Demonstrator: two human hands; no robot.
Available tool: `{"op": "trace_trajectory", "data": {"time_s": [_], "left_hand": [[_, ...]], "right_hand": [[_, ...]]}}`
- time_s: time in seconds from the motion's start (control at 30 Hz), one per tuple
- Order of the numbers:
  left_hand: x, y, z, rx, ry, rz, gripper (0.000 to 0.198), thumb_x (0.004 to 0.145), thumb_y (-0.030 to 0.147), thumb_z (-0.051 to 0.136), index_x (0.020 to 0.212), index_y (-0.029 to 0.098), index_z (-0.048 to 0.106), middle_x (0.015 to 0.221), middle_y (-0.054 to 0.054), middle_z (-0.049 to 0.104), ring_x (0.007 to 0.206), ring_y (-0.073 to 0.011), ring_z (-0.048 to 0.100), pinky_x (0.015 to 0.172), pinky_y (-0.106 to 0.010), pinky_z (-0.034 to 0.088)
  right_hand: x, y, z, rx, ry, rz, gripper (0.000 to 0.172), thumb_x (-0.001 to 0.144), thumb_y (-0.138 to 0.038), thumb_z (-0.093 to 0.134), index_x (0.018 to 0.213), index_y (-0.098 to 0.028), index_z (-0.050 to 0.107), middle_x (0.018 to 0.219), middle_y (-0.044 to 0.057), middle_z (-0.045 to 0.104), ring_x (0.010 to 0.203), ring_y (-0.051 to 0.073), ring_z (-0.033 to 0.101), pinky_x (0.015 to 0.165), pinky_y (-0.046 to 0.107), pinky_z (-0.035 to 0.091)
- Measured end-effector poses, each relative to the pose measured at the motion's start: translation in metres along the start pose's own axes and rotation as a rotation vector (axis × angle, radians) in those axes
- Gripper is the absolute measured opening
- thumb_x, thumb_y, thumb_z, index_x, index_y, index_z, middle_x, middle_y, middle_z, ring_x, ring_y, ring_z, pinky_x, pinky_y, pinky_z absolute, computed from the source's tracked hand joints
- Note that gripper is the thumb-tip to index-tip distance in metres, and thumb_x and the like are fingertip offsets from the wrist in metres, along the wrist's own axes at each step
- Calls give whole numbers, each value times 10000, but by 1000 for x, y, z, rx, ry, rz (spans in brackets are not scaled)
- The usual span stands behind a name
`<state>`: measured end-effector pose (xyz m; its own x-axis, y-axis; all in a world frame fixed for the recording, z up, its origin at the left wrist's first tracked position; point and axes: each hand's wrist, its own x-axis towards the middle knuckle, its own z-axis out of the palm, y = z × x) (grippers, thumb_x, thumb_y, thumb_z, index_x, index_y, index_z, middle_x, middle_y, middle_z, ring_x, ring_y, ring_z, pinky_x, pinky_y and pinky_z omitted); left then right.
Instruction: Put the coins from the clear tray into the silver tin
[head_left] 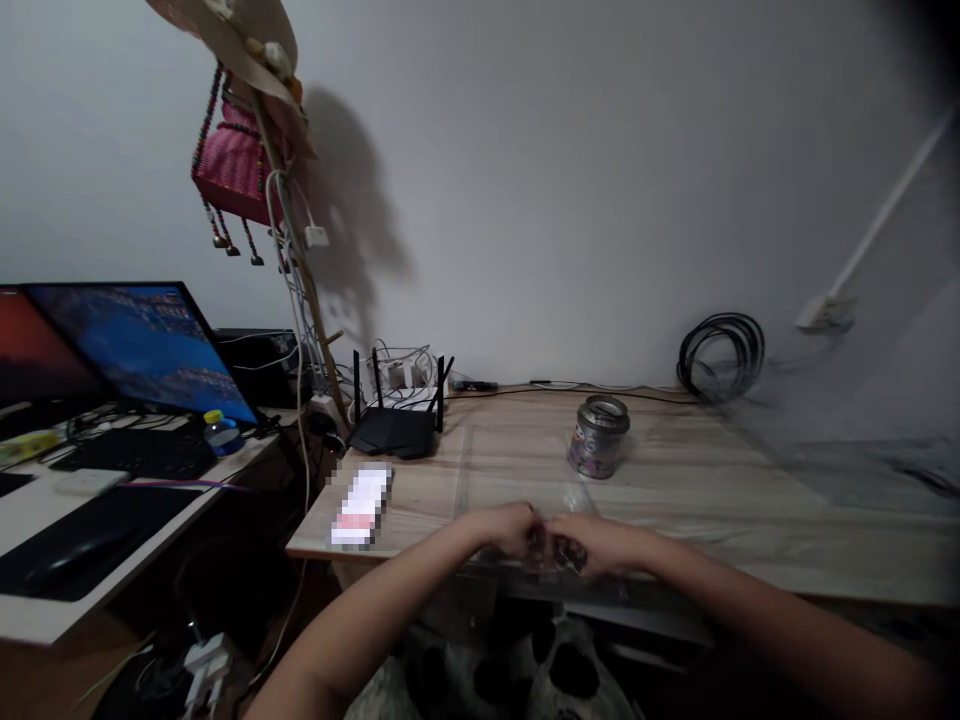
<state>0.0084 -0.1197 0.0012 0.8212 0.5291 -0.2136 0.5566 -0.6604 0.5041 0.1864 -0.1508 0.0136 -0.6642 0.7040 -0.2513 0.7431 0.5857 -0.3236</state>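
Both hands met at the lower centre of the frame, over the near edge of the wooden desk (675, 490). The left hand (510, 528) and the right hand (600, 543) were curled with their fingertips touching, pinched together on a small dark thing (555, 548) between them; it was too blurred and dim to say what it was. Faintly, a clear sheet or bag (570, 500) seemed to lie on the desk just beyond the hands, though its outline was hard to make out.

Above and slightly right of the hands stood a metal tin (598, 436) with a printed label, well apart from them. To the left of the hands lay a phone (363, 505) with its screen lit, near the desk's left edge. Behind it, toward the wall, sat a black router (396, 425) with upright antennas and a tangle of white cables. A coil of black cable (721, 355) leaned against the wall at the right. At the far left of the frame, a second desk (45, 620) carried a monitor (142, 345), a keyboard (135, 455) and a small bottle with a yellow cap (222, 432).
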Motion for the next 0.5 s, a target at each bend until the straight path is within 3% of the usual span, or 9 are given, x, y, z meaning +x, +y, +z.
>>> {"op": "trace_trajectory", "data": {"time_s": [0.1,0.23,0.33,0.4,0.5], "left_hand": [[2,4,2,79,-1,-27,259,567,173,605,821,147,643,690,-15,602,605,-131,512,598,-245,403],[-1,8,3,51,-89,-86,165,565,151,590,720,152,647,605,0,579,540,-124,485,561,-247,390],[-4,8,4,21,-60,-129,105,544,101,574,615,164,618,511,25,522,511,-111,453,565,-243,382],[-5,7,6,-89,68,-143,92,540,92,572,592,164,597,489,37,491,525,-105,445,592,-238,383],[-4,4,9,-555,437,-203,63,612,172,560,667,153,583,568,22,517,607,-111,479,654,-240,389]], "right_hand": [[2,8,7,-2,-24,10,276,520,-108,513,770,-156,619,733,13,566,640,124,485,548,216,359],[2,14,16,59,-37,77,281,516,-85,496,757,-153,622,592,-26,528,519,79,436,462,182,296],[2,14,18,118,-54,102,284,506,-69,502,745,-163,623,536,-52,495,463,59,405,433,169,272],[3,14,16,180,-69,142,259,485,-60,516,700,-160,619,500,-63,482,438,56,400,424,168,277],[8,12,7,244,-31,166,202,465,-71,551,646,-148,600,482,-59,498,440,72,434,423,175,297]]}}
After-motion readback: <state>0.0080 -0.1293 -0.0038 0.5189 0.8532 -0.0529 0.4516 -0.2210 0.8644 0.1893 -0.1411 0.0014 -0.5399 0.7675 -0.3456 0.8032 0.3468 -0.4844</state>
